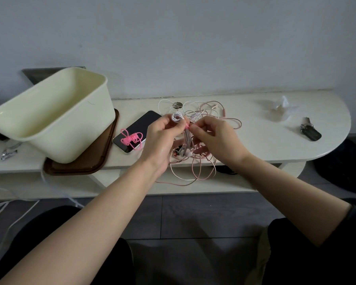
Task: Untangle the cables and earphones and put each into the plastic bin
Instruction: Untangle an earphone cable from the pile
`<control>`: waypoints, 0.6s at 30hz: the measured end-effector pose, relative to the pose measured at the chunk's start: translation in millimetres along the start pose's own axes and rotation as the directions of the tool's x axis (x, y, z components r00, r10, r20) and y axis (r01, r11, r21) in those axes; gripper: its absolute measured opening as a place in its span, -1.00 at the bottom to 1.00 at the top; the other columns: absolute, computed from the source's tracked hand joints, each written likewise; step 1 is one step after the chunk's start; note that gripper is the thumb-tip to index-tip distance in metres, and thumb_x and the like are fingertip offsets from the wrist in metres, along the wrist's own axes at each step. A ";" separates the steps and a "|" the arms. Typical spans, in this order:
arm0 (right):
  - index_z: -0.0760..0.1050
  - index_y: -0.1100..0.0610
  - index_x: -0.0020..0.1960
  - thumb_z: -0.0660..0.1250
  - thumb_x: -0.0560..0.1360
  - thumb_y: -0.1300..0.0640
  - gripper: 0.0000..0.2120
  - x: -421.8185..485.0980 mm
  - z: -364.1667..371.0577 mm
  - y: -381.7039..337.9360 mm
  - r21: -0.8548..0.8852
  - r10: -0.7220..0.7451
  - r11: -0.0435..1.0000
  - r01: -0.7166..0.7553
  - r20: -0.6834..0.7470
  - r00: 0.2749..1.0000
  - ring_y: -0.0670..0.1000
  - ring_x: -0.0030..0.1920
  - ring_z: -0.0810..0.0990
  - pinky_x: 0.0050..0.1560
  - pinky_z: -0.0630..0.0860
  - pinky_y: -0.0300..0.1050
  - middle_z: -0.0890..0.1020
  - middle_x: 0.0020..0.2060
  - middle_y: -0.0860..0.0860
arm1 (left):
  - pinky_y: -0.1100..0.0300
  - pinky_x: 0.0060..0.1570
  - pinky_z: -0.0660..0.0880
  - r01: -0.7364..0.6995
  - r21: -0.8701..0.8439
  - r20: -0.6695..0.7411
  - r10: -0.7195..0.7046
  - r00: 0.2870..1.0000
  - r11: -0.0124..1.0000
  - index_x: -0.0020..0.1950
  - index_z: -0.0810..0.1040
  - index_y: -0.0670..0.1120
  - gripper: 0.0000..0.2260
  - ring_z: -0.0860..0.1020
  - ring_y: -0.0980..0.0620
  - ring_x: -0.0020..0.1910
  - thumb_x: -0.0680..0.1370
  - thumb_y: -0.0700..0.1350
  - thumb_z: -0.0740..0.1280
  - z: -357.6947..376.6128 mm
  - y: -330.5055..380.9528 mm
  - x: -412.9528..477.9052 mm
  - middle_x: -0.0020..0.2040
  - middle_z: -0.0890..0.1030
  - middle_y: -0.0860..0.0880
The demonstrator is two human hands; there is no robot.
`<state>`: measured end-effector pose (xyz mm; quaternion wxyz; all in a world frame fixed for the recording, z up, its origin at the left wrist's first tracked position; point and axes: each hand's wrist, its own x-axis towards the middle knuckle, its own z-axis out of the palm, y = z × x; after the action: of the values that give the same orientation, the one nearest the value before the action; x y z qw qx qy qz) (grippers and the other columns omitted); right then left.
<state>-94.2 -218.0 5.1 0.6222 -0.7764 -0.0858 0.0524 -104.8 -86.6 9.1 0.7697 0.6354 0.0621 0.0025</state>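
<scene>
Head view, left to right. A metal nail clipper [8, 154] lies at the far left of the tabletop [265, 145]. Next, the cream plastic bin [74, 136] sits tilted, its base on a brown tray [86, 163], its mouth turned toward the camera. Just right of the tray a dark phone [141, 124] lies flat; 1 pink cable [132, 138], wound into a small bundle, rests on its screen, outside the bin. The left hand [162, 138] is raised over the tabletop, fingers and thumb curled, pinching the looped top of a white earphone bundle [178, 117]. The right hand [212, 138] meets it, fingertips pinching the same bundle at a pink wrap round its middle; the strands hang down between the 2 hands. Under and behind the hands a loose tangle of cables [203, 169], pink and white, spreads over the tabletop, loops drooping past the front edge. Further right lie a crumpled clear wrapper [282, 108] and a set of keys [309, 130], well apart from the tangle
</scene>
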 end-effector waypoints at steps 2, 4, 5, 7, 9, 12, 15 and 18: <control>0.47 0.19 -0.15 0.29 0.55 0.20 -0.89 1.1 1.4 1.9 -0.022 -0.006 1.000 0.006 -0.015 1.000 -0.18 -0.44 0.57 -0.43 0.53 -0.30 0.54 -0.35 0.05 | 0.19 -0.39 0.53 0.046 -0.031 -0.008 -0.046 0.999 0.998 -0.11 0.55 -0.19 -0.91 0.58 0.06 -0.31 0.56 -0.27 0.28 0.0 -1.4 0.7 -0.21 0.59 -0.05; 0.48 0.18 -0.11 0.30 0.55 0.17 -0.90 0.8 3.3 5.8 -0.077 -0.023 0.997 0.020 -0.042 0.999 -0.11 -0.39 0.58 -0.39 0.58 -0.22 0.55 -0.34 0.03 | 0.18 -0.33 0.54 0.075 -0.008 -0.007 -0.075 0.997 0.997 -0.06 0.57 -0.19 -0.93 0.59 0.03 -0.24 0.55 -0.26 0.29 -0.7 -5.4 1.6 -0.15 0.60 -0.11; 0.48 0.17 -0.09 0.29 0.55 0.16 -0.91 0.3 3.9 7.8 -0.104 -0.031 0.994 0.025 -0.058 0.998 -0.08 -0.37 0.58 -0.36 0.61 -0.16 0.55 -0.34 0.01 | 0.13 -0.25 0.53 0.081 0.019 0.003 -0.081 0.997 0.997 -0.04 0.58 -0.20 -0.93 0.59 0.01 -0.21 0.54 -0.24 0.31 -1.3 -7.5 2.4 -0.11 0.59 -0.14; 0.50 0.17 -0.05 0.26 0.56 0.19 -0.93 -0.6 4.6 10.9 -0.131 -0.045 0.991 0.036 -0.067 0.997 -0.05 -0.35 0.58 -0.31 0.62 -0.15 0.57 -0.34 0.00 | 0.05 -0.11 0.50 0.087 0.097 0.033 -0.091 0.995 0.991 0.04 0.58 -0.24 -0.86 0.57 -0.02 -0.16 0.53 -0.21 0.35 -2.9 -10.6 2.5 -0.08 0.59 -0.16; 0.52 0.18 -0.01 0.24 0.57 0.22 -0.91 -1.2 4.4 12.0 -0.131 -0.047 0.991 0.040 -0.051 0.998 -0.03 -0.33 0.61 -0.29 0.62 -0.19 0.61 -0.30 0.02 | 0.00 -0.09 0.47 0.080 0.177 0.048 -0.090 0.995 0.981 0.06 0.56 -0.28 -0.80 0.55 -0.07 -0.16 0.52 -0.17 0.36 -4.8 -12.5 2.1 -0.12 0.59 -0.17; 0.54 0.19 0.02 0.26 0.56 0.19 -0.89 -1.5 3.3 12.1 -0.080 -0.008 0.997 0.006 -0.025 1.000 -0.04 -0.29 0.63 -0.28 0.61 -0.21 0.64 -0.25 0.04 | 0.13 -0.16 0.53 0.032 0.268 0.025 -0.040 0.999 0.963 0.02 0.58 -0.22 -0.87 0.55 -0.05 -0.15 0.54 -0.19 0.34 -7.6 -13.7 3.0 -0.14 0.60 -0.15; 0.54 0.16 -0.06 0.30 0.54 0.13 -0.90 -0.3 2.0 12.8 -0.057 0.020 0.998 -0.021 -0.023 1.000 -0.16 -0.33 0.61 -0.36 0.53 -0.31 0.64 -0.26 0.01 | 0.31 -0.23 0.52 -0.011 0.290 0.041 -0.001 0.999 0.957 0.04 0.58 -0.19 -0.89 0.57 0.03 -0.15 0.56 -0.23 0.30 -7.9 -12.9 1.2 -0.11 0.63 -0.12; 0.55 0.14 -0.09 0.33 0.52 0.08 -0.88 0.9 1.7 16.6 -0.070 0.023 0.997 -0.026 -0.037 0.999 -0.14 -0.28 0.64 -0.29 0.56 -0.24 0.66 -0.26 0.01 | 0.27 -0.20 0.57 0.008 0.276 0.067 -0.027 0.997 0.961 0.11 0.57 -0.24 -0.84 0.59 0.00 -0.11 0.57 -0.24 0.28 -9.5 -13.1 -0.9 -0.01 0.63 -0.19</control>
<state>-92.5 -219.6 -11.4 0.5952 -0.7996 -0.0670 0.0430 -107.6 -79.9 -5.4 0.6757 0.7353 0.0405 -0.0350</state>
